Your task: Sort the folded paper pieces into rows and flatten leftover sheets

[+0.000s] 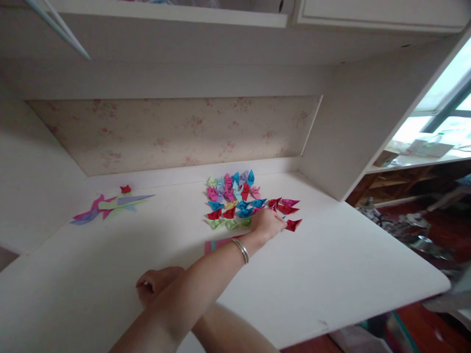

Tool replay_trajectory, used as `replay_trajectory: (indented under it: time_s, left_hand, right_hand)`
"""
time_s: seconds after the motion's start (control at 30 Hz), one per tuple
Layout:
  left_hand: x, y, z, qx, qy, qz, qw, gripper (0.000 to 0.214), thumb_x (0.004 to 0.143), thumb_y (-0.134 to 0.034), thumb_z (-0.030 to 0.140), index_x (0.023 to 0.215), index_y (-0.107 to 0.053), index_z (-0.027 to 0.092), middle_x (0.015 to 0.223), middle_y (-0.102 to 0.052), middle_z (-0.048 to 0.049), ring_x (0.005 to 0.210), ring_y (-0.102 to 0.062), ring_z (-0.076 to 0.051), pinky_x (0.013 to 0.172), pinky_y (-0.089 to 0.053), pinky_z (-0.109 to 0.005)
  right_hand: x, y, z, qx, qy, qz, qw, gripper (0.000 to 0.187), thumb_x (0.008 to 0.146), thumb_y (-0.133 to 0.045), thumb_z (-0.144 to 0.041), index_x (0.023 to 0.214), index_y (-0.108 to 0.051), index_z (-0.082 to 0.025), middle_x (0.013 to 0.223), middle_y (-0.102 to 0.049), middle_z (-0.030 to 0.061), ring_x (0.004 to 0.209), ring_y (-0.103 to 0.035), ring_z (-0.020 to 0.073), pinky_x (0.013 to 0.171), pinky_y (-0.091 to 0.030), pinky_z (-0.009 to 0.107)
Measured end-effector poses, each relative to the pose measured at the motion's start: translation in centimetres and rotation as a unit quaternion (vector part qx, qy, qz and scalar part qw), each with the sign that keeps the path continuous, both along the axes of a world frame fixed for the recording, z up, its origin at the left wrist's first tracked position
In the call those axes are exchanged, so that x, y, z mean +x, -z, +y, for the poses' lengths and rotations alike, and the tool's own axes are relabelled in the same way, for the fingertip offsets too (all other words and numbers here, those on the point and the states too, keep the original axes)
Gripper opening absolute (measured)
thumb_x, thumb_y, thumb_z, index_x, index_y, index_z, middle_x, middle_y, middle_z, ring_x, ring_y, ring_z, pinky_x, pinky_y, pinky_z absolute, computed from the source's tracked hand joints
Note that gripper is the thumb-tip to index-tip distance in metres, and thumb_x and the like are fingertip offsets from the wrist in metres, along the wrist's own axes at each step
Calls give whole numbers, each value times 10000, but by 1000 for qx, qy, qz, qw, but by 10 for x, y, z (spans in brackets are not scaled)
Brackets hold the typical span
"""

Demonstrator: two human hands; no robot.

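Observation:
My left arm, with a silver bangle (241, 250) on its wrist, reaches across over my right arm. My left hand (268, 224) is closed at the right side of several rows of small folded paper pieces (228, 193). A bit of blue folded paper (283, 217) shows at its fingertips, mostly hidden by the hand. A red folded piece (293, 225) lies just right of them. My right hand (159, 283) rests on the white table, loosely curled, with nothing visible in it. Flat pink and teal paper sheets (210, 246) lie partly under my left forearm.
Long folded paper strips (110, 207) lie in a heap at the left, with a small red piece (125, 189) behind. A white shelf (176, 39) overhangs the table (331, 274). A side panel (368, 108) stands at the right, and thin white rods (68, 37) hang at upper left.

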State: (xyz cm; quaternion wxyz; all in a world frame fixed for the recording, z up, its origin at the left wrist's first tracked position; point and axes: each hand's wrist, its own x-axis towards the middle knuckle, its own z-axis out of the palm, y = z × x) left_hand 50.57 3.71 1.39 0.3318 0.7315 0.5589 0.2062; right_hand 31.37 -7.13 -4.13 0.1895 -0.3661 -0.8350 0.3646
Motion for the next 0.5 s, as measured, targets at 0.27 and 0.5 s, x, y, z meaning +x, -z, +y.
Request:
replay_trajectory:
  time_s: [0.27, 0.5]
  left_hand:
    - [28, 8, 8, 47, -31, 63, 996, 232, 734, -645, 367, 900, -774, 270, 956, -746, -96, 925, -665, -252, 819, -468, -350]
    - [24, 8, 10, 94, -35, 77, 992, 200, 722, -677, 272, 904, -759, 261, 1001, -725, -98, 983, -635, -254, 928, -404, -401]
  right_hand:
    - [6, -11, -5, 17, 23, -13, 999, 288, 877, -460, -309, 1064, -679, -286, 917, -741, -11, 851, -675, 171, 710, -487, 250]
    - [2, -2, -3, 28, 17, 18, 999, 291, 894, -448, -310, 1068, -678, -273, 925, -740, 10, 842, -682, 163, 716, -484, 245]
